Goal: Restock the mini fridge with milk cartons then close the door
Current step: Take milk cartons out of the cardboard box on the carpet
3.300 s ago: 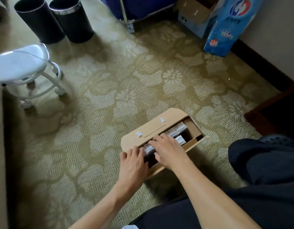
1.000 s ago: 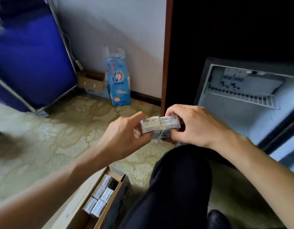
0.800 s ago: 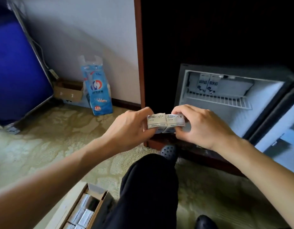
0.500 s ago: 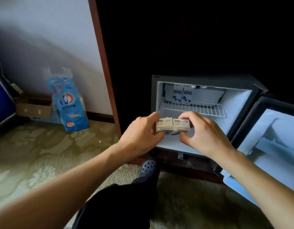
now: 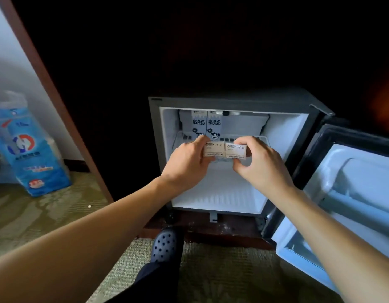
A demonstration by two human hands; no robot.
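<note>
Left grip (image 5: 184, 165) pinches left milk carton (image 5: 213, 150), right grip (image 5: 262, 169) pinches right milk carton (image 5: 236, 151); cartons touching, before open fridge (image 5: 219, 193).

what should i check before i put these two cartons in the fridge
1. Access: fridge door open, swung right: ok.
2. Grip: left hand and right hand pinch the held cartons side by side: ok.
3. Room: wire shelf looks free right of the standing cartons: ok.
4. Lower space: fridge floor bare: ok.
5. Height of the held cartons against the shelf edge: cannot tell.
</note>
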